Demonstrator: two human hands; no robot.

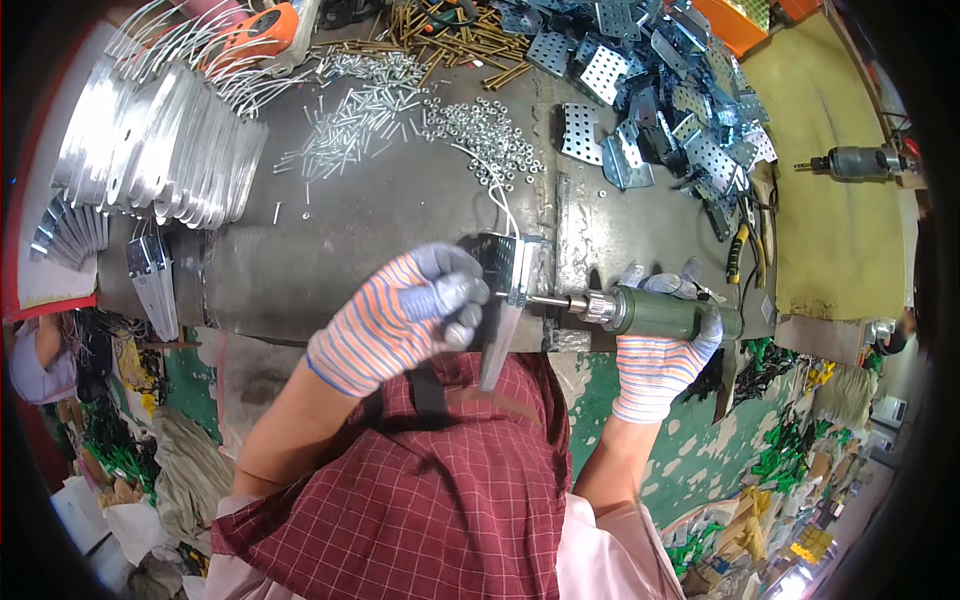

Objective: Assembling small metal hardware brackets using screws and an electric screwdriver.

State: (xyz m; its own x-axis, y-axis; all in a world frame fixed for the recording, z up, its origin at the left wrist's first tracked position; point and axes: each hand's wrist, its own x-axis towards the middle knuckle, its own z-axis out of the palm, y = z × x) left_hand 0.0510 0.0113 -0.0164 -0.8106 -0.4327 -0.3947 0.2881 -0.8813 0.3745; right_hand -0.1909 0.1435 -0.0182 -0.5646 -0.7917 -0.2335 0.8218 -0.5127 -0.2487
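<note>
L hand point(400, 310) is gripping the metal bracket point(510, 275) at the tabletop point(380, 210) edge; R hand point(660, 350) is wrapping the green driver point(660, 312). Keep bit square w/ the bracket, steady pressure.

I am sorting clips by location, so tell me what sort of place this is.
Probably a small metal assembly workshop. The steel workbench carries heaps of loose screws and perforated metal brackets, and the right hand drives a green power screwdriver into a metal part that the left hand steadies.
</note>
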